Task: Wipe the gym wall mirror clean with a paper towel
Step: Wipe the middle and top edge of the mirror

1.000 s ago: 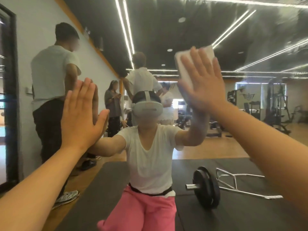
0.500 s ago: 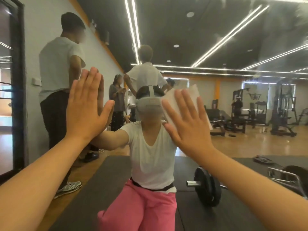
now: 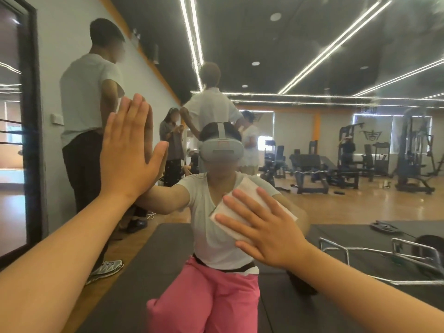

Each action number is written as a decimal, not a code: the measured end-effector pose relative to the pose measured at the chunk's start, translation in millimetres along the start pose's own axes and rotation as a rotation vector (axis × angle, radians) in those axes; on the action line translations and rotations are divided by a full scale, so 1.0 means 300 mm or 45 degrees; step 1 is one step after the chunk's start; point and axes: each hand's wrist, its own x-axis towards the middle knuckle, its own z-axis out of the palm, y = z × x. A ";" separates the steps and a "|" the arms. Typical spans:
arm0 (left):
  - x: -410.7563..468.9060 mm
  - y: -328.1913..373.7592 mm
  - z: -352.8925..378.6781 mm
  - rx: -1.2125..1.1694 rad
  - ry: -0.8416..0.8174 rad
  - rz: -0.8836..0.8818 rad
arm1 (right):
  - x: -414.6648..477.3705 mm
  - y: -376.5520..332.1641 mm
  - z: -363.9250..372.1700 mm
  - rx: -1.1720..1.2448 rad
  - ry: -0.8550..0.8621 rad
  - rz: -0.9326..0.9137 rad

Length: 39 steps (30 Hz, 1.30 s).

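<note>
Gym wall mirror (image 3: 312, 56) spans the view, black frame (image 3: 32, 116) left of two hands: left hand (image 3: 129, 159) flat on glass, fingers straight; right hand (image 3: 269, 231), fingers spread, presses one folded paper towel (image 3: 242, 191); open glass lies rightward.

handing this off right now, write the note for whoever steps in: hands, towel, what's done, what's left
Left hand: open, fingers straight, flat against the mirror as a brace, holding nothing.
Right hand: open, fingers spread, pressing the folded paper towel flat on the glass, low and right of centre.
Done: wiping is under way; how much is already clean cannot be told.
Left: cloudy haze shows on the glass at upper right; work the towel up there, then over the rest.
</note>
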 end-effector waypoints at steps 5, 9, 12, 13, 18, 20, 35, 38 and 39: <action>0.000 0.001 0.001 0.011 0.007 0.011 | 0.137 0.146 -0.054 -0.041 0.012 0.176; 0.000 0.001 0.002 0.005 0.010 0.016 | 0.330 0.345 -0.106 -0.039 0.038 0.334; 0.001 0.003 0.002 -0.008 0.015 0.010 | 0.429 0.411 -0.126 0.038 0.080 0.498; 0.002 0.003 0.002 -0.007 0.017 0.006 | 0.444 0.397 -0.126 0.045 0.108 0.571; 0.006 0.001 0.000 -0.056 0.008 0.008 | 0.444 0.221 -0.085 0.079 0.203 0.842; 0.002 0.003 -0.016 -0.200 0.025 -0.053 | 0.429 0.172 -0.072 0.073 0.181 0.815; -0.367 -0.029 0.010 -0.054 -0.091 -0.189 | 0.200 -0.187 0.020 0.084 0.087 0.182; -0.366 -0.029 0.007 -0.029 -0.106 -0.182 | 0.192 -0.173 0.029 0.051 0.087 0.055; -0.367 -0.029 0.007 -0.026 -0.109 -0.180 | 0.196 -0.149 0.030 0.052 0.081 -0.013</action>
